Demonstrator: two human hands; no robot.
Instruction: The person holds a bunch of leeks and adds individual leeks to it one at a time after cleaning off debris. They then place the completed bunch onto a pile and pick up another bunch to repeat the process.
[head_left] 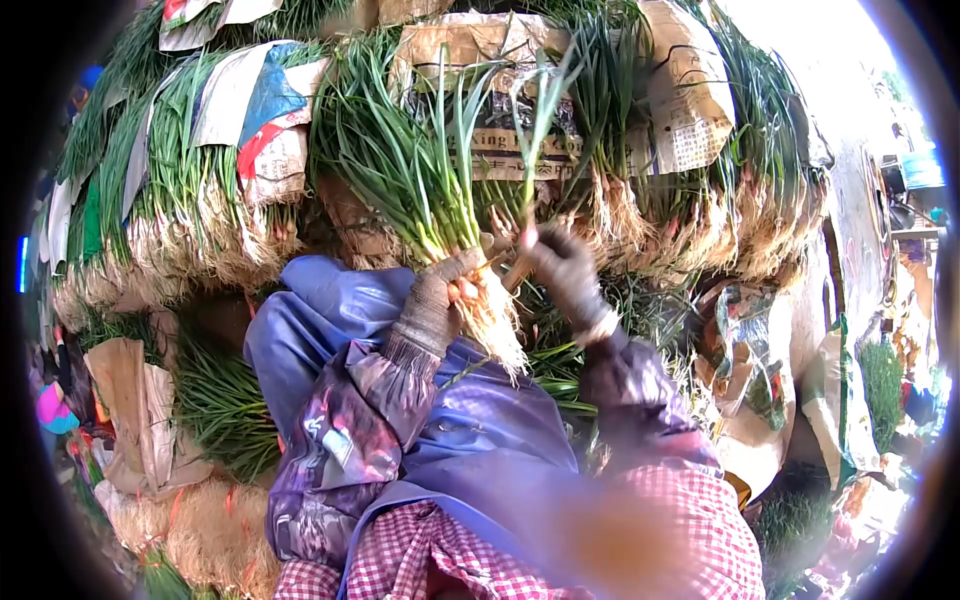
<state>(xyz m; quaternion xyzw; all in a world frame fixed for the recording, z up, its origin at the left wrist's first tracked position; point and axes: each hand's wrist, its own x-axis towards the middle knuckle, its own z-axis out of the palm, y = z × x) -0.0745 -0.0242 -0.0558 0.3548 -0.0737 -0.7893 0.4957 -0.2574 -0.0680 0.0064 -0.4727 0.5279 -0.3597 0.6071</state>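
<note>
My left hand (436,303), in a grey-brown work glove, is closed around a bunch of spring onions (425,205) just above the roots. Their green leaves fan up and to the left, while the pale roots hang over my lap. To the right, my gloved right hand (570,275) pinches a single spring onion (537,145) near its pinkish bulb, with the leaves pointing up. The two hands are close together above the blue apron (490,410). Part of the right hand's fingertips is hidden by stems and roots.
Stacked spring onion bundles (700,210) form a wall ahead, roots facing me. Printed paper sheets (685,90) and a blue, white and red sack piece (265,100) cover some. Loose greens (230,400) lie at left, near brown paper (135,410). Plastic sacks (755,350) stand at right.
</note>
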